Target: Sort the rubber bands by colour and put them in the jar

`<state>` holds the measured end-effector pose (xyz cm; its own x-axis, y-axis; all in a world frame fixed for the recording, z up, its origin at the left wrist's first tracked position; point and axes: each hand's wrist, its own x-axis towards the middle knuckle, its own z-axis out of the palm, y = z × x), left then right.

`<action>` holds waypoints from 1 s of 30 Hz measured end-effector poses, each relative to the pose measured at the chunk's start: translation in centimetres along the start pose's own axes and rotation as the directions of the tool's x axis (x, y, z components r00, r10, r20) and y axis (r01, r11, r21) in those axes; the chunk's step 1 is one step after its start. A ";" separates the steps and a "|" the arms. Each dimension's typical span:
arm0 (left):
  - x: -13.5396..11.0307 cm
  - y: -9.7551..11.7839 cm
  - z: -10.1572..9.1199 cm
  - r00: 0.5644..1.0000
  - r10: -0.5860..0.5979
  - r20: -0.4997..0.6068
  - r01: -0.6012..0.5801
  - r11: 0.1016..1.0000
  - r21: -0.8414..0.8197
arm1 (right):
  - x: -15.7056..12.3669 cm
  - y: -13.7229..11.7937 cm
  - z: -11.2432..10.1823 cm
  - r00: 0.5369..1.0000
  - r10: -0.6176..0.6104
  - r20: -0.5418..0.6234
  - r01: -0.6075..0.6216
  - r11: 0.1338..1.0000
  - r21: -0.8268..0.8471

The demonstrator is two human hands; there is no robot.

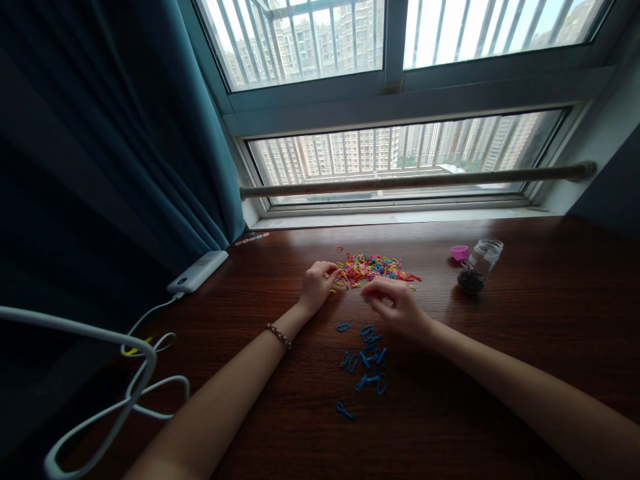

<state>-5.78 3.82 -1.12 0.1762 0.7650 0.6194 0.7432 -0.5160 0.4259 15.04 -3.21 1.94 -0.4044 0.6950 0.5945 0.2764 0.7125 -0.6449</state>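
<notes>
Lying crosswise on the wooden tabletop [425, 373], the pile of multicoloured rubber bands [374, 267] had its left end at your left hand [316, 283], seemingly the nearer one. Your right hand [393, 300] hung just on your side of it, loose blue rubber bands [369, 359] nearer you. Fingers curled toward thumbs on both; whether either pinched a band, couldn't tell.

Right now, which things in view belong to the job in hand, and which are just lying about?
Seemingly in the job: mixed-colour bands; blue bands; left hand; right hand.
Apparently just lying about: clear jar; pink object; white device; white cable.
</notes>
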 end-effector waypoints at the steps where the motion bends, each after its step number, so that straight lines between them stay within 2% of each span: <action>1: 0.0 0.0 0.0 1.000 0.013 0.003 -0.013 1.000 -0.006 | -0.2 -0.8 0.2 0.990 -0.065 0.125 0.061 0.998 0.031; 3: 0.1 0.0 -0.1 1.000 0.028 0.012 -0.028 0.999 -0.029 | -0.5 -1.7 0.5 0.937 -0.163 0.310 0.148 0.986 0.071; 4: 0.1 0.1 -0.1 0.999 0.031 0.019 -0.030 0.998 -0.047 | -0.5 -1.8 0.6 0.920 -0.177 0.351 0.163 0.984 0.071; 5: 0.1 0.2 -0.2 0.999 0.031 0.027 -0.029 0.997 -0.070 | -0.5 -1.6 0.5 0.921 -0.162 0.353 0.153 0.987 0.053; 7: 0.1 0.7 -0.3 0.999 0.030 0.043 -0.024 0.992 -0.128 | -0.2 -0.5 0.2 0.969 -0.067 0.236 0.074 0.997 -0.024; 9: -0.1 1.9 -0.4 0.997 0.037 0.067 -0.024 0.981 -0.192 | 0.2 1.5 -0.6 0.998 0.064 -0.004 -0.064 0.989 -0.133; 11: -0.5 3.5 -0.5 0.989 0.075 0.124 -0.041 0.965 -0.258 | 0.6 3.7 -1.6 0.958 0.158 -0.238 -0.218 0.943 -0.252; 12: -0.8 4.5 -0.5 0.978 0.116 0.172 -0.061 0.954 -0.295 | 0.8 4.8 -2.1 0.937 0.181 -0.300 -0.272 0.915 -0.298; 14: -1.5 6.2 -0.5 0.923 0.240 0.301 -0.118 0.920 -0.373 | 0.8 6.6 -2.9 0.915 0.210 -0.345 -0.337 0.869 -0.362; 16: -2.2 7.3 -0.4 0.838 0.354 0.415 -0.174 0.895 -0.411 | 0.6 7.8 -3.3 0.911 0.233 -0.339 -0.362 0.845 -0.394; 18: -2.6 7.6 -0.3 0.778 0.423 0.464 -0.242 0.884 -0.399 | 0.4 8.2 -3.2 0.916 0.245 -0.316 -0.367 0.832 -0.416; 19: -2.6 7.5 -0.3 0.770 0.438 0.463 -0.282 0.885 -0.370 | 0.3 8.3 -3.1 0.920 0.248 -0.303 -0.364 0.826 -0.430; 22: -2.2 6.5 -0.1 0.792 0.443 0.420 -0.389 0.897 -0.211 | 0.1 8.2 -2.8 0.928 0.254 -0.271 -0.359 0.805 -0.473; 24: -1.8 5.8 0.0 0.816 0.419 0.399 -0.413 0.905 -0.103 | 0.1 8.1 -2.8 0.930 0.265 -0.253 -0.360 0.790 -0.497; 27: -1.5 5.2 0.2 0.839 0.363 0.406 -0.388 0.921 -0.023 | 0.1 8.2 -2.8 0.936 0.265 -0.230 -0.348 0.788 -0.507; 30: -1.5 5.0 0.5 0.839 0.309 0.448 -0.351 0.936 0.011 | 0.1 8.4 -2.8 0.947 0.237 -0.217 -0.316 0.811 -0.493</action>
<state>-1.98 0.27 -0.23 0.6668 0.6549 0.3556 0.6411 -0.7474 0.1743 19.73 3.16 -2.08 -0.1285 0.8479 0.5144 0.7818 0.4057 -0.4735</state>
